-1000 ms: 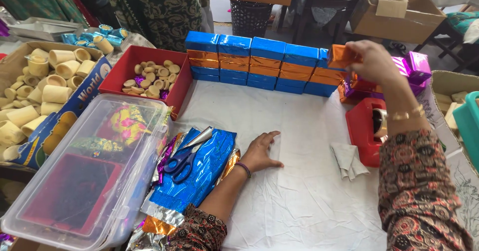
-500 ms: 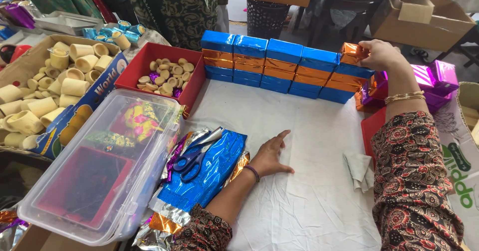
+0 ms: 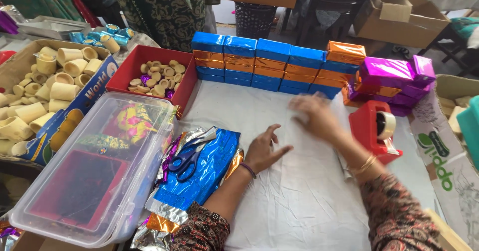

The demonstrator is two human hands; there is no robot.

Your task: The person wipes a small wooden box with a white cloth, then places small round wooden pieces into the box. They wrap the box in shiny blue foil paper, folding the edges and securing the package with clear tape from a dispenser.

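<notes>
**Two empty hands before a foil-box wall**

Two hands lie over the white cloth. The left hand rests flat, fingers spread, gripping nothing, just beside the blue foil sheets and scissors. The right hand, blurred, hovers loose and empty near the box wall, whose end carries an orange box.

Both arms wear dark sleeves printed with red and tan paisley. The left hand has a purple wristband. The right hand has thin gold bangles.
</notes>
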